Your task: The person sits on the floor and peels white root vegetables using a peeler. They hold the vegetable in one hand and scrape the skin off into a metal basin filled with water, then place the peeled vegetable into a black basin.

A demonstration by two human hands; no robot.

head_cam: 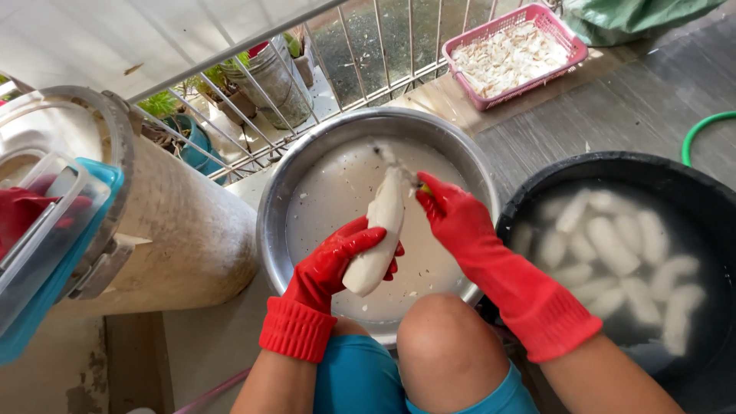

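**A:** What do you have on the hands?

**B:** I see both in long red rubber gloves with ribbed cuffs. The left hand [337,257] comes up from the lower edge, forearm nearly vertical, palm turned inward. Its fingers [366,236] curl around the lower half of a long white peeled root [377,236], thumb across the front, the other fingertips showing just past the far side. That is a closed wrap, pressed onto the root.

**A:** And the right?

**B:** The right hand [452,215] reaches in from the lower right, forearm slanting up and leftward over a bare knee [445,345]. Its fingers are bunched together at the root's upper end, touching it. Something small and yellowish sits at the fingertips; I cannot tell what it is, nor exactly how it is pinched.

**A:** Where is the root itself?

**B:** It is tilted, top end leaning away, held between both sets of fingers above a round metal basin of cloudy water [307,165]. Right of the right-hand fingers stands a black tub of water [690,172] with many similar white roots [613,245] in it. Beyond the fingers, well apart, lies a pink plastic basket of pale peelings [571,38]. Left of the left-hand fingers lies a large pale drum [184,222].
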